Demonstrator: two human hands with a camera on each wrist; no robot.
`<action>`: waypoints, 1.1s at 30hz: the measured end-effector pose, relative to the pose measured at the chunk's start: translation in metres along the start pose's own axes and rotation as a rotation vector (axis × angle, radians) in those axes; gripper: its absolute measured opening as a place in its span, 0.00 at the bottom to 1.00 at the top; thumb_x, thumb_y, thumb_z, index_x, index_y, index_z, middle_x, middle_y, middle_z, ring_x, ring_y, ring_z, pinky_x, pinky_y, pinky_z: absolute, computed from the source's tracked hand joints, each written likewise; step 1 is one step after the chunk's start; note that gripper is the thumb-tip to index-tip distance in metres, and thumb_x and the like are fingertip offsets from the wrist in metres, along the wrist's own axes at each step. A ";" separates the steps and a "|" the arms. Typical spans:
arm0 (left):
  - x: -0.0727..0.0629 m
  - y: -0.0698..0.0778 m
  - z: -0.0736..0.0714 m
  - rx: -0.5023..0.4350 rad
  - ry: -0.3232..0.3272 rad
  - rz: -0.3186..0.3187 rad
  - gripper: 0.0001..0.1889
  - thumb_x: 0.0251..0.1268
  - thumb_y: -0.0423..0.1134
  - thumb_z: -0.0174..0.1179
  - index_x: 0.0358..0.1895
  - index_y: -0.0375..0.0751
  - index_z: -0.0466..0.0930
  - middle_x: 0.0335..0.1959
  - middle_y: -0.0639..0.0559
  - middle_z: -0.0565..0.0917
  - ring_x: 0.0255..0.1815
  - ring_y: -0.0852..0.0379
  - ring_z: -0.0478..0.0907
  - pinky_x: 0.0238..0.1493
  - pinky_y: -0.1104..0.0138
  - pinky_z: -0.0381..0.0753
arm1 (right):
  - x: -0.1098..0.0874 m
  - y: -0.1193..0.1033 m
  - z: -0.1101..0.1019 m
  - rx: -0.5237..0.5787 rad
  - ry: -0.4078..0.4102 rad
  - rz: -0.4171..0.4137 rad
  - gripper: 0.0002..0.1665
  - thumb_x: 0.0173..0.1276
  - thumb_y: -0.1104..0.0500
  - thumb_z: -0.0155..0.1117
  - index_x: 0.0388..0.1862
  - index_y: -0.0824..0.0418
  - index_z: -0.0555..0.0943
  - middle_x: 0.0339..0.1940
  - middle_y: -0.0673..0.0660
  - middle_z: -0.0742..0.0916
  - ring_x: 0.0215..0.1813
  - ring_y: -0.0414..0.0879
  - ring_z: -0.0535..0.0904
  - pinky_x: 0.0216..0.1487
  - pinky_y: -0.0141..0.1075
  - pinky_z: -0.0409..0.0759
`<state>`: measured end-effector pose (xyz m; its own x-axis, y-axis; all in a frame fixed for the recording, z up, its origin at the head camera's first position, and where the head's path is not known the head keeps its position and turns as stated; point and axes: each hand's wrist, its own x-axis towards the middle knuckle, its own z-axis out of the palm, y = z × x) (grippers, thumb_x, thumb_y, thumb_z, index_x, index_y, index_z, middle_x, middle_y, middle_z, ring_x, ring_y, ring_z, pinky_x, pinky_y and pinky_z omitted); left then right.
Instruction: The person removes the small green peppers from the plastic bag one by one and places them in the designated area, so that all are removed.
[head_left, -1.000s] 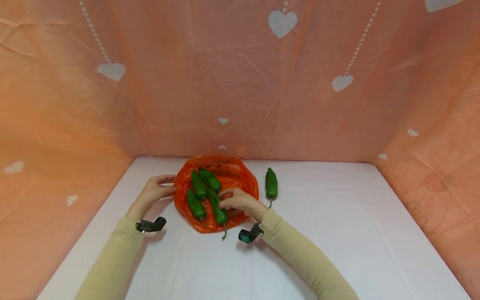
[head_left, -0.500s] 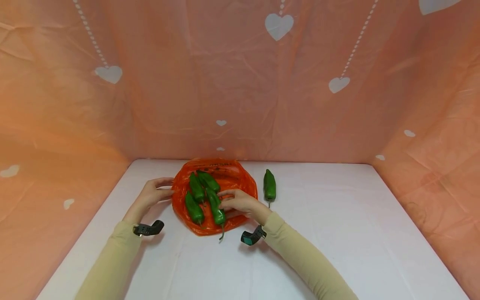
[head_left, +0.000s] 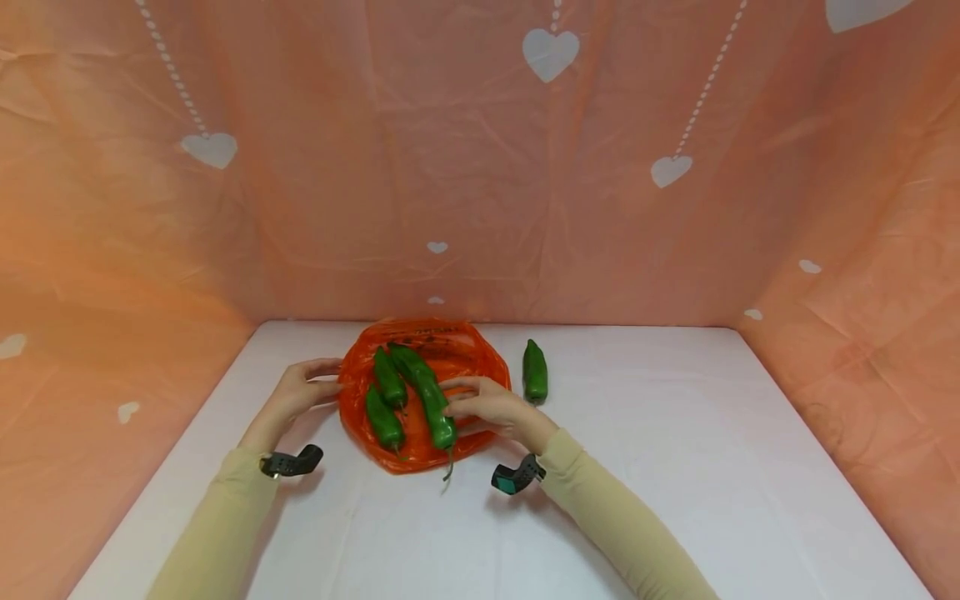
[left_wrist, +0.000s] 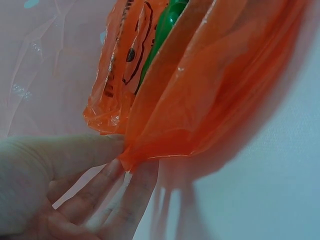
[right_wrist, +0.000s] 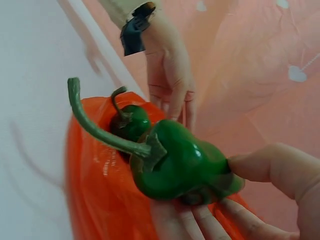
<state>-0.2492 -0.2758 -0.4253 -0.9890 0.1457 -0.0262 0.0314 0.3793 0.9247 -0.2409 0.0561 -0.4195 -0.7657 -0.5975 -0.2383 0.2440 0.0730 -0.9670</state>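
An orange plastic bag (head_left: 480, 367) lies with its mouth spread on the table. My left hand (head_left: 295, 392) is at its left rim; in the left wrist view, the thumb and fingers pinch the bag's edge (left_wrist: 170, 125). My right hand (head_left: 491, 408) is over the bag's right side and grips a long green pepper (head_left: 440, 425) between thumb and fingers. In the right wrist view this pepper (right_wrist: 175, 160) has its curved stem towards the camera. Left of it, a green pepper (head_left: 390, 379) and another green pepper (head_left: 385, 423) lie in the bag.
A single green pepper (head_left: 536, 375) lies on the white table (head_left: 645, 433), right of the bag. Pinkish-orange cloth (head_left: 480, 167) with white hearts hangs behind and on both sides. Each wrist wears a black strap device, such as the left one (head_left: 292, 462).
My right hand has shifted slightly right with the gripped pepper, which now lines up with the pepper behind it and largely hides it. The whole head view has drifted a little. My left hand keeps its place.
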 end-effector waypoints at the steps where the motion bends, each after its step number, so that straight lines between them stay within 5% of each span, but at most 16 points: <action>1: 0.000 0.000 0.000 -0.003 0.001 0.005 0.27 0.64 0.29 0.58 0.65 0.23 0.64 0.61 0.26 0.69 0.51 0.40 0.79 0.48 0.58 0.81 | -0.002 -0.001 -0.001 0.001 0.002 -0.005 0.30 0.65 0.67 0.60 0.67 0.66 0.68 0.48 0.61 0.83 0.42 0.49 0.81 0.49 0.47 0.82; 15: 0.001 -0.003 -0.002 0.005 -0.003 -0.005 0.26 0.66 0.31 0.57 0.65 0.24 0.65 0.61 0.27 0.70 0.50 0.41 0.80 0.48 0.57 0.81 | -0.024 -0.022 -0.029 -0.031 0.088 -0.058 0.33 0.65 0.66 0.59 0.69 0.63 0.65 0.56 0.65 0.79 0.46 0.49 0.80 0.51 0.48 0.80; 27: 0.004 -0.005 0.002 -0.034 0.013 0.006 0.27 0.63 0.27 0.59 0.64 0.22 0.64 0.60 0.25 0.70 0.50 0.42 0.80 0.46 0.62 0.82 | -0.048 -0.026 -0.064 -0.009 0.115 -0.102 0.34 0.64 0.67 0.60 0.70 0.64 0.65 0.45 0.58 0.83 0.42 0.49 0.82 0.50 0.50 0.81; 33: 0.003 -0.004 0.002 -0.025 0.008 -0.003 0.27 0.63 0.28 0.59 0.65 0.23 0.64 0.61 0.26 0.69 0.50 0.41 0.79 0.47 0.61 0.82 | -0.060 -0.029 -0.079 -0.013 0.188 -0.098 0.37 0.64 0.67 0.60 0.71 0.67 0.61 0.49 0.60 0.81 0.44 0.49 0.81 0.52 0.50 0.80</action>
<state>-0.2521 -0.2754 -0.4300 -0.9902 0.1376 -0.0259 0.0251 0.3567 0.9339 -0.2491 0.1523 -0.3846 -0.8834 -0.4426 -0.1541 0.1560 0.0324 -0.9872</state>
